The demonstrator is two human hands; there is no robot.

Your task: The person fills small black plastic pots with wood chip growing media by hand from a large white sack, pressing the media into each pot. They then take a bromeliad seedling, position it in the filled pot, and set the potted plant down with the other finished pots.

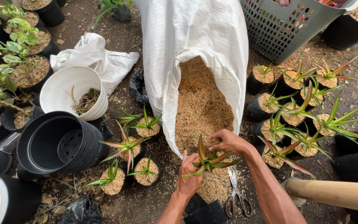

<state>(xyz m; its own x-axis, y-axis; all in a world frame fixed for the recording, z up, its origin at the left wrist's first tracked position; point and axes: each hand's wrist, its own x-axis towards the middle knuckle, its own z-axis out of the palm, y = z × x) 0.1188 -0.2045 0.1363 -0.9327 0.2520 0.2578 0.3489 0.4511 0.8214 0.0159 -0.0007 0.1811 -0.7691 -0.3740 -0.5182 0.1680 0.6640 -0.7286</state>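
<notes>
Head view only: left hand point(189, 176) closed round the base of a small red-green plantlet point(209, 159), gripping it upright; right hand point(228, 142) cupped over loose rice husk point(201, 105) at the plantlet's one o'clock, fingers curled — whether it holds husk I cannot tell. Plantlet sits at the mouth of the white sack point(195, 37), which lies open toward six o'clock with husk spilling onto the ground. Scissors point(236, 200) lie at the plantlet's five o'clock, just beside the right forearm. Stack of black pots point(59, 143) at nine o'clock, white bucket point(73, 91) above it at ten; potted plantlets point(297, 120) crowd three o'clock, grey basket point(286, 25) at one. Risks, as I judge them: a tight squeeze could snap the thin leaves; a forearm sweep could catch the scissors — or knock neighbouring pots.
</notes>
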